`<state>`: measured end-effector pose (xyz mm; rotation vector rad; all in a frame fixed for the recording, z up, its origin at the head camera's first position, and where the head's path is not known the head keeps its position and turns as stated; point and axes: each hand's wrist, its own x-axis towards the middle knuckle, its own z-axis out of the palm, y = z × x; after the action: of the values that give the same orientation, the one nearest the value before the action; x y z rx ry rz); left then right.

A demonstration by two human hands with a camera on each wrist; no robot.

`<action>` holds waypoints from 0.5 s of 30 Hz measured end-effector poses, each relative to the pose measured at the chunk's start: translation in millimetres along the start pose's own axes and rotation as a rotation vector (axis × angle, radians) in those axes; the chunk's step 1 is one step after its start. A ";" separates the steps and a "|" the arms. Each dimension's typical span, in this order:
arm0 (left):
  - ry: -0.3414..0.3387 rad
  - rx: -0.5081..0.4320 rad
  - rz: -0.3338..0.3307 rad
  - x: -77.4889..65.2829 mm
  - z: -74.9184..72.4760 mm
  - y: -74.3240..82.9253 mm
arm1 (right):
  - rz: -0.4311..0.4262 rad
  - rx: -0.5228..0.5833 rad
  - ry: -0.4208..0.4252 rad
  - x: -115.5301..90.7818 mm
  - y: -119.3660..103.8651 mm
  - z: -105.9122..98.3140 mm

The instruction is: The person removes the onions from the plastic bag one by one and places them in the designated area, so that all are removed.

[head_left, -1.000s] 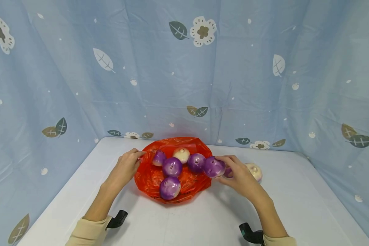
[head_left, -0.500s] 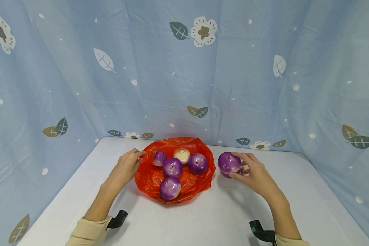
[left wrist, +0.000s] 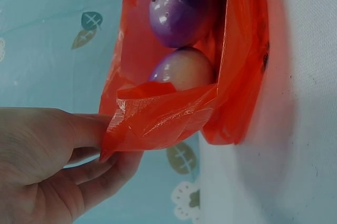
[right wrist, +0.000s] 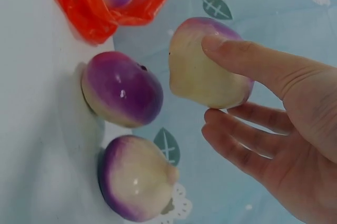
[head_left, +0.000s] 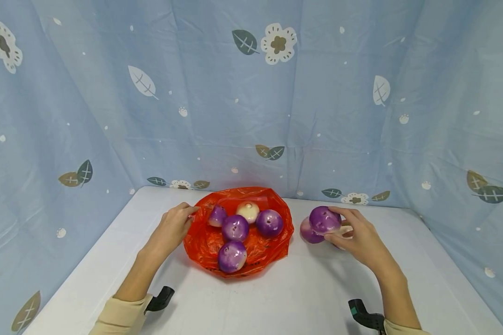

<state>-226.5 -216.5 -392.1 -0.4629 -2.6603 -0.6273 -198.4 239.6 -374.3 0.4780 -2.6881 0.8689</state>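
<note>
A red plastic bag (head_left: 255,265) lies spread on the table with its mouth open, and several glossy purple-and-cream turnips (head_left: 232,256) are inside. My left hand (head_left: 173,229) pinches the bag's left rim; in the left wrist view the thumb and fingers hold a fold of the film (left wrist: 152,126). On the right, my right hand (head_left: 363,242) grips a turnip (head_left: 323,220) between thumb and fingers, raised above the table. Below it two more turnips rest on the table: one purple side up (right wrist: 124,89), the other (right wrist: 136,179) showing its cream end. The head view mostly hides the latter.
The white table (head_left: 272,304) reaches back to a blue patterned curtain (head_left: 218,107), which also hangs at both sides. Black wrist camera mounts (head_left: 161,298) stick out near both forearms.
My right hand has moved to the right, away from the bag, carrying the turnip over the two on the table. The left hand stays at the bag's rim.
</note>
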 end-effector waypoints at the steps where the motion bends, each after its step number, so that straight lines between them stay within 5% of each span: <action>1: 0.000 -0.001 0.001 0.0 0.1 -0.2 | 0.002 -0.001 0.003 -0.6 1.2 -1.2; 15: 0.002 0.006 0.008 -0.4 -0.3 -0.1 | 0.038 -0.038 0.019 -7.1 19.0 -17.3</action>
<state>-226.0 -216.8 -392.0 -0.4703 -2.6565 -0.6164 -196.6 266.1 -373.0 0.4096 -2.6994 0.8267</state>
